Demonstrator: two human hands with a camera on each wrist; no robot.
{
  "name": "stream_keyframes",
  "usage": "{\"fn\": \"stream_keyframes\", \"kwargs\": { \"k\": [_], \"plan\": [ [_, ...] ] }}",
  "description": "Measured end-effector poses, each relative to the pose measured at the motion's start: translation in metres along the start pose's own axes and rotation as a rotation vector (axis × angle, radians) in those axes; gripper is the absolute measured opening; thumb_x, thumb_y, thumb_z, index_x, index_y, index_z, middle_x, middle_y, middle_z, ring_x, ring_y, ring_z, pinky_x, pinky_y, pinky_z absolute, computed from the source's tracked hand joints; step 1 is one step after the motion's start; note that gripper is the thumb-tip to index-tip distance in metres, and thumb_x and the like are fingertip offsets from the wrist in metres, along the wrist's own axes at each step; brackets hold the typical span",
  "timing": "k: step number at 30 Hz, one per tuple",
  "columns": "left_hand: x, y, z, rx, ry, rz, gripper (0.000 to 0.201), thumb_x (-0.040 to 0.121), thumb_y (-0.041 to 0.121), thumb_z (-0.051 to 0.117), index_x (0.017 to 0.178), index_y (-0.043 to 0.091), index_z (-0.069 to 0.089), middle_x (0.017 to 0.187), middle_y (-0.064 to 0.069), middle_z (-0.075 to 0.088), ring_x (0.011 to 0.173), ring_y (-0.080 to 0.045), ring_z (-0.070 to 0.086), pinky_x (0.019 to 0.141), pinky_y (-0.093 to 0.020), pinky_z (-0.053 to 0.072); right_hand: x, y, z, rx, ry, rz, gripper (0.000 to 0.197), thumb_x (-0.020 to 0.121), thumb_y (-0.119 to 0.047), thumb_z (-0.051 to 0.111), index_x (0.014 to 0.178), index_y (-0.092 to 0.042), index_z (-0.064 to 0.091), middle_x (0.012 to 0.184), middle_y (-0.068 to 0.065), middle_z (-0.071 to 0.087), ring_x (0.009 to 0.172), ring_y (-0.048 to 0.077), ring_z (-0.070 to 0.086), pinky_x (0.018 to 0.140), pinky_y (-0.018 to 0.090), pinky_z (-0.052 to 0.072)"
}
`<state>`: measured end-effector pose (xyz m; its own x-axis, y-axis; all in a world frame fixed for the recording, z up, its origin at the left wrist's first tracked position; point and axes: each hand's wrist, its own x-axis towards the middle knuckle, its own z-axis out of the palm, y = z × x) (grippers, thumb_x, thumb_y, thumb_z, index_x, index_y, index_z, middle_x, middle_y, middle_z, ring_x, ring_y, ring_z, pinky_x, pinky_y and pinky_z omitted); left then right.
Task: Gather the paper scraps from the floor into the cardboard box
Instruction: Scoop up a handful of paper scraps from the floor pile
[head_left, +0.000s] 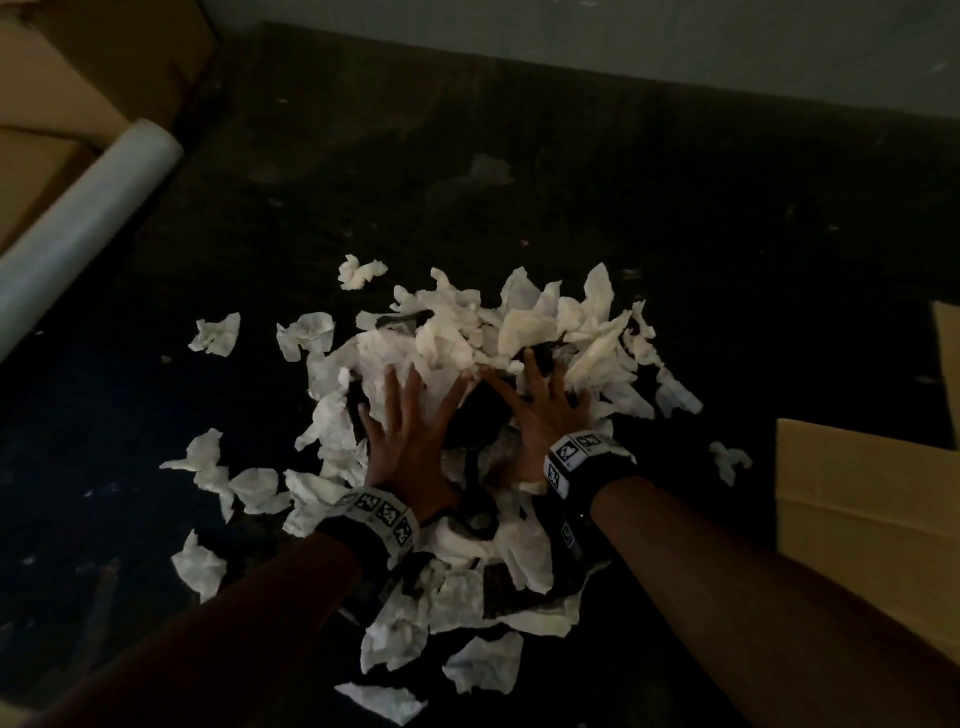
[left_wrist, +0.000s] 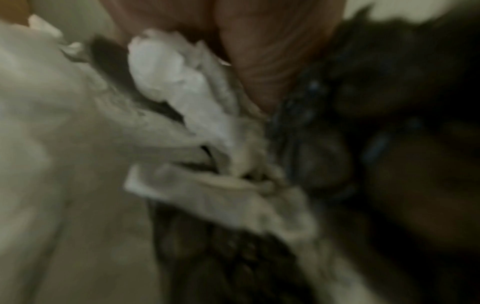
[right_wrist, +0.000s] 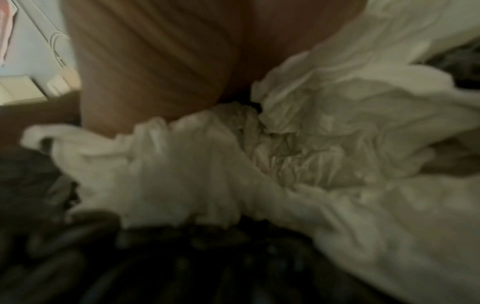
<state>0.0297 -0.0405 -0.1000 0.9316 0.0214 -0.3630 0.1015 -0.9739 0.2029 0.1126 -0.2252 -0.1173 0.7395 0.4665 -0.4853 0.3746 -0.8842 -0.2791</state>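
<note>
Dark, dusty floor (head_left: 597, 171) fills nearly the whole head view, with a pale wall (head_left: 675, 36) along the top edge. At centre frame my left hand (head_left: 410, 441) lies palm down with straight, spread fingers (head_left: 393, 387) pressing on the heap of white paper scraps (head_left: 519, 322). My right hand (head_left: 543, 410) lies just beside it, also flat and wide, its fingers (head_left: 531, 371) splayed into the same heap. Neither hand is curled round anything. Both wrists carry black bands with printed marker squares (head_left: 387, 512).

The left wrist view is blurred; it shows the underside of my hand (left_wrist: 259, 51) at the top, crumpled paper (left_wrist: 168, 72) touching it, and dark floor to the right. The right wrist view shows my palm (right_wrist: 155, 61) at the upper left, resting against a bunched mass of paper (right_wrist: 311, 133).

Outward from the heap, loose scraps lie scattered: several at left centre (head_left: 215, 335), more towards the lower left (head_left: 200, 566), and a few at the bottom centre (head_left: 382, 701). One small piece (head_left: 730, 460) lies at the right, between the heap and the cardboard box (head_left: 857, 499), which sits at the right edge of the frame, apart from my hands. At the upper left, a pale roll (head_left: 78, 228) leans across more cardboard (head_left: 78, 67).
</note>
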Motion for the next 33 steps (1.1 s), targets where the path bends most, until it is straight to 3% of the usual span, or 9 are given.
{"fn": "stream_keyframes", "kwargs": {
  "k": [3, 6, 12, 15, 20, 22, 25, 29, 33],
  "plan": [
    [-0.014, 0.003, -0.003, 0.010, 0.175, 0.031, 0.137, 0.048, 0.101, 0.048, 0.158, 0.042, -0.008, 0.165, -0.018, -0.022, 0.148, -0.047, -0.023, 0.108, -0.082, 0.006, -0.001, 0.001, 0.000, 0.000, -0.003, -0.002, 0.137, 0.046, -0.084, 0.073, 0.142, -0.059, -0.022, 0.158, 0.005, -0.033, 0.143, 0.050, -0.019, 0.105, 0.079, 0.012],
    [-0.019, 0.007, -0.010, 0.072, 0.220, 0.153, 0.137, 0.047, 0.099, 0.053, 0.159, 0.042, -0.002, 0.165, -0.016, -0.021, 0.148, -0.048, -0.022, 0.103, -0.086, 0.009, 0.001, 0.000, 0.000, -0.020, -0.006, 0.011, 0.137, 0.045, -0.084, 0.073, 0.141, -0.059, -0.022, 0.158, 0.004, -0.034, 0.143, 0.049, -0.020, 0.106, 0.078, 0.012],
    [0.017, -0.005, -0.015, 0.138, -0.096, 0.113, 0.150, 0.039, 0.095, 0.065, 0.147, 0.051, -0.029, 0.154, -0.002, -0.048, 0.138, -0.048, -0.041, 0.101, -0.088, -0.002, 0.004, 0.003, 0.005, -0.024, 0.021, 0.000, 0.139, 0.041, -0.087, 0.071, 0.140, -0.060, -0.022, 0.158, 0.005, -0.033, 0.143, 0.050, -0.018, 0.106, 0.078, 0.015],
    [0.032, -0.019, 0.000, 0.102, -0.219, 0.075, 0.146, 0.044, 0.094, 0.066, 0.144, 0.053, -0.033, 0.150, 0.005, -0.052, 0.139, -0.051, -0.038, 0.104, -0.086, 0.006, 0.007, 0.002, 0.007, -0.018, 0.038, 0.000, 0.136, 0.042, -0.085, 0.073, 0.142, -0.062, -0.016, 0.159, 0.007, -0.029, 0.143, 0.051, -0.017, 0.106, 0.077, 0.018],
    [0.026, -0.018, 0.015, 0.147, -0.181, 0.084, 0.130, 0.048, 0.097, 0.033, 0.149, 0.046, -0.030, 0.157, 0.000, -0.043, 0.146, -0.052, -0.023, 0.111, -0.075, 0.020, 0.008, -0.003, 0.024, -0.082, 0.155, 0.005, 0.111, 0.066, -0.080, 0.064, 0.150, -0.053, -0.003, 0.163, 0.011, -0.018, 0.146, 0.048, -0.008, 0.109, 0.069, 0.024],
    [0.023, -0.014, 0.019, 0.145, -0.144, 0.064, 0.108, 0.071, 0.086, 0.032, 0.153, 0.044, -0.024, 0.160, -0.001, -0.038, 0.150, -0.049, -0.010, 0.108, -0.067, 0.037, 0.006, -0.007, 0.033, -0.086, 0.211, -0.001, 0.107, 0.070, -0.078, 0.062, 0.153, -0.048, 0.003, 0.164, 0.013, -0.010, 0.147, 0.047, -0.002, 0.110, 0.065, 0.027],
    [0.020, -0.009, 0.021, 0.107, -0.112, 0.020, 0.082, 0.099, 0.045, 0.047, 0.157, 0.042, -0.012, 0.164, 0.004, -0.030, 0.153, -0.039, 0.001, 0.093, -0.055, 0.055, 0.009, -0.010, 0.041, -0.053, 0.218, 0.004, 0.103, 0.072, -0.072, 0.066, 0.154, -0.043, 0.011, 0.165, 0.012, 0.001, 0.148, 0.044, 0.008, 0.111, 0.063, 0.028],
    [0.020, -0.011, 0.020, 0.104, -0.100, 0.019, 0.077, 0.102, 0.032, 0.047, 0.157, 0.043, -0.006, 0.167, 0.007, -0.018, 0.154, -0.032, 0.007, 0.089, -0.052, 0.057, 0.013, -0.012, 0.045, 0.041, 0.255, -0.029, 0.080, 0.075, -0.037, 0.080, 0.146, -0.031, 0.044, 0.156, 0.015, 0.034, 0.141, 0.045, 0.032, 0.091, 0.062, 0.050],
    [0.021, -0.011, 0.019, 0.131, -0.107, 0.001, 0.075, 0.104, 0.024, 0.044, 0.158, 0.040, -0.004, 0.167, 0.008, -0.017, 0.154, -0.029, 0.006, 0.093, -0.049, 0.056, 0.010, -0.018, 0.041, 0.080, 0.314, -0.046, 0.046, 0.088, -0.024, 0.049, 0.132, -0.021, 0.061, 0.150, 0.015, 0.044, 0.132, 0.043, 0.046, 0.086, 0.059, 0.054]
  ]
}}
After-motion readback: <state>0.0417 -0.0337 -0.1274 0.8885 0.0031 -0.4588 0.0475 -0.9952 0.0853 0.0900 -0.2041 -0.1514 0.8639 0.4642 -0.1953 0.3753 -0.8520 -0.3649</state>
